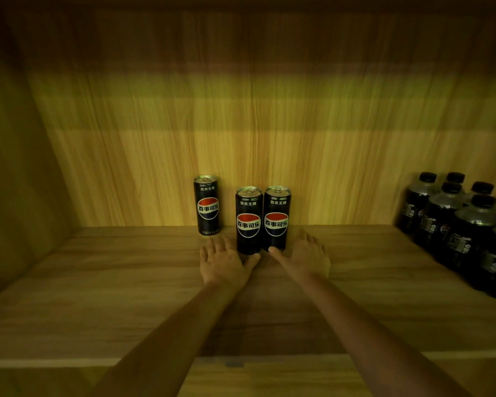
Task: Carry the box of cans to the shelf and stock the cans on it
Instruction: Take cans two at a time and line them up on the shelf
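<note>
Three tall black cola cans stand upright on the wooden shelf (pixel 103 282) near its back wall. One can (pixel 207 205) stands alone on the left. Two more, a middle can (pixel 248 220) and a right can (pixel 276 218), stand side by side and touch. My left hand (pixel 222 260) lies flat on the board to the left of the pair, thumb at the middle can's base. My right hand (pixel 305 257) rests to the right of the pair, thumb touching the right can's base. Both hands have fingers spread and hold nothing. The box is out of view.
Several dark cola bottles (pixel 458 230) with black caps stand grouped at the shelf's right side. A wooden side wall (pixel 17 196) closes the left. The shelf's front edge (pixel 269 358) runs under my forearms.
</note>
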`<state>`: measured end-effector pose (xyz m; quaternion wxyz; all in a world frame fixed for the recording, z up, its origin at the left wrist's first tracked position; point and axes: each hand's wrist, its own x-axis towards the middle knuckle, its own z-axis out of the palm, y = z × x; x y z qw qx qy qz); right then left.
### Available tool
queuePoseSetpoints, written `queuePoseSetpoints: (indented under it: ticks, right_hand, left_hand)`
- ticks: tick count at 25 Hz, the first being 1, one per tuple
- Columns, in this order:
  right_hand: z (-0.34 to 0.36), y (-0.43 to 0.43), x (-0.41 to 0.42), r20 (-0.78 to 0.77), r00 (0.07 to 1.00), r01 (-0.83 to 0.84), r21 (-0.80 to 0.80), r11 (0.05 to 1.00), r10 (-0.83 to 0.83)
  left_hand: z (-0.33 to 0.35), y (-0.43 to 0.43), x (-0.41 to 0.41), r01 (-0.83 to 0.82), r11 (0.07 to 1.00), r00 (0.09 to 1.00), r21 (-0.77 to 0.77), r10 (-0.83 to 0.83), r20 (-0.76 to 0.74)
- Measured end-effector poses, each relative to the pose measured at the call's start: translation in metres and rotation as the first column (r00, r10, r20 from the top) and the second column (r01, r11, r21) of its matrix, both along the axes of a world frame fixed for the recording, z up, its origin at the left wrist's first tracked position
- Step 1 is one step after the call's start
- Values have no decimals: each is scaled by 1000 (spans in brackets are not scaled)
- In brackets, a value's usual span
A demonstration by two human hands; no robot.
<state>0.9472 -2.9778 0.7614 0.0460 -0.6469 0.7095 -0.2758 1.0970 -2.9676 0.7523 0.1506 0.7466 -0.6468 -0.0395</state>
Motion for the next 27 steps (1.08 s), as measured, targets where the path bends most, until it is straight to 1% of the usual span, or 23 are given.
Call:
queuePoseSetpoints:
  ticks: [2, 5, 8, 11, 15, 19, 24, 27]
  right_hand:
    - [16, 27, -4, -15, 993, -116, -52, 992, 116]
    - [37, 74, -5, -82, 957, -281, -45, 959, 277]
    - [40, 134, 1, -163, 925, -348, -6, 937, 343]
    - [34, 196, 7, -165, 892, -423, 21, 906, 421]
    - [18, 254, 15, -231, 866, -441, 71, 895, 445]
    - [2, 284, 18, -273, 851, -452, 57, 890, 449]
    - [-48, 333, -3, -249, 849, -467, 65, 882, 467]
    - [-98, 361, -15, -239, 848, -450, 145, 881, 472]
  left_hand:
    - [11, 24, 5, 62, 998, 998, -21, -62, -5]
    - [28, 71, 13, 177, 984, 984, -33, -177, 6]
    - [36, 132, 22, 251, 965, 968, -72, -251, 19]
    - [37, 192, 35, 285, 952, 958, -109, -285, 24]
    - [25, 258, 56, 244, 965, 967, -96, -235, 94]
    - [4, 300, 61, 211, 976, 975, -60, -205, 90]
    - [-59, 360, 48, 170, 985, 983, -37, -167, 76]
    - [-107, 390, 40, 169, 986, 983, 2, -168, 78]
